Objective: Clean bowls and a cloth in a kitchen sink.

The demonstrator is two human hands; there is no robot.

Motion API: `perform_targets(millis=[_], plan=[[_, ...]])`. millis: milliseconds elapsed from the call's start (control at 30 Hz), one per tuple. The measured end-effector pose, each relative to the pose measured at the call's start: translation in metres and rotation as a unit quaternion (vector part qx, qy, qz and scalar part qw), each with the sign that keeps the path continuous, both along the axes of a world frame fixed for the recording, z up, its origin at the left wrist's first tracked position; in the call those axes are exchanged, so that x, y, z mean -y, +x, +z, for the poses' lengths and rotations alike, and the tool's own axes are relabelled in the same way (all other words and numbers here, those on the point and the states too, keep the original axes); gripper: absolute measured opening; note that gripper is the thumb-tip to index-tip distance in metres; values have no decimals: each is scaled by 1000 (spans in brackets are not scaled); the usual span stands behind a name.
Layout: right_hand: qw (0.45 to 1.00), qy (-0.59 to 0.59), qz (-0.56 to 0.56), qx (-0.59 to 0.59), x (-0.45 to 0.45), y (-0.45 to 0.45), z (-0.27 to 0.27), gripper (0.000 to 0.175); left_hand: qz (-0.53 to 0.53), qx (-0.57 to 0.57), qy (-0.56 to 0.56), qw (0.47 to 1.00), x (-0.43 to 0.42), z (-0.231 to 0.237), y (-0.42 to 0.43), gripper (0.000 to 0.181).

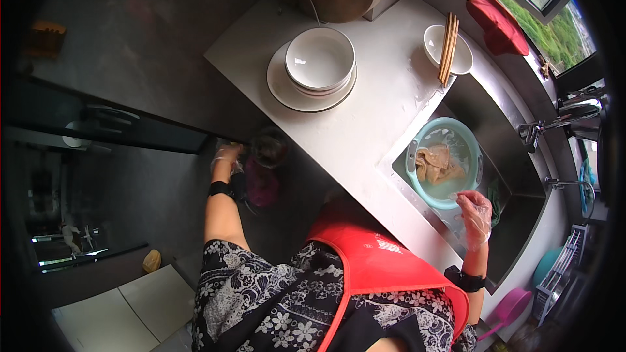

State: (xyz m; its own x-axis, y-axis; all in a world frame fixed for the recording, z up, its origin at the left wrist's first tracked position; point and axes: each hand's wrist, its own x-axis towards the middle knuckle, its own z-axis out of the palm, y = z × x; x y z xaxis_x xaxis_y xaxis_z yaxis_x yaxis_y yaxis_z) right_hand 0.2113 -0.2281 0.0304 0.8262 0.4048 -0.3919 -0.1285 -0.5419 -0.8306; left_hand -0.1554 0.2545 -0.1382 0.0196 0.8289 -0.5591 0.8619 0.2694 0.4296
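Note:
My right hand [474, 214], in a clear plastic glove, is raised by the near rim of a light blue plastic basin [414, 187]. Its fingers are curled together, with loose glove film at the tips and nothing else visible in them. The basin stands in the steel sink [518, 205] and holds cloudy water and a soaked tan cloth [434, 162]. Far to the left, my gloved left hand [228, 154] is low beside a dark cabinet front. A dim round vessel [269, 149] and a purple item [261, 183] are close to it. Whether it grips something is unclear.
Stacked white bowls [320, 58] rest on a plate [279, 95] on the pale countertop [337, 137]. Wooden chopsticks [448, 51] lie across another white bowl [462, 54] near the sink corner. A faucet [533, 134] reaches over the sink. A pink ladle [511, 305] is at lower right.

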Motion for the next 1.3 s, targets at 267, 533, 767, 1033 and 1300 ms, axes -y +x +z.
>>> perform_targets(millis=[267, 533, 767, 1033, 1300], plan=[[1000, -9, -13, -9, 16, 14, -12, 15, 45, 439, -189, 877, 51, 125, 42, 27], [1000, -21, 13, -11, 20, 28, -18, 16, -148, 515, -251, 806, 108, 211, 99, 38], [1000, 8, 25, 7, 41, 33, -22, 16, -287, 530, -289, 744, 149, 232, 153, 35], [979, -75, 163, 98, 55, 77, -6, 23, -439, 375, -343, 741, 221, 235, 279, 27], [902, -188, 340, 185, 53, 141, -95, 40, -878, 116, 93, 456, 310, 124, 447, 29]])
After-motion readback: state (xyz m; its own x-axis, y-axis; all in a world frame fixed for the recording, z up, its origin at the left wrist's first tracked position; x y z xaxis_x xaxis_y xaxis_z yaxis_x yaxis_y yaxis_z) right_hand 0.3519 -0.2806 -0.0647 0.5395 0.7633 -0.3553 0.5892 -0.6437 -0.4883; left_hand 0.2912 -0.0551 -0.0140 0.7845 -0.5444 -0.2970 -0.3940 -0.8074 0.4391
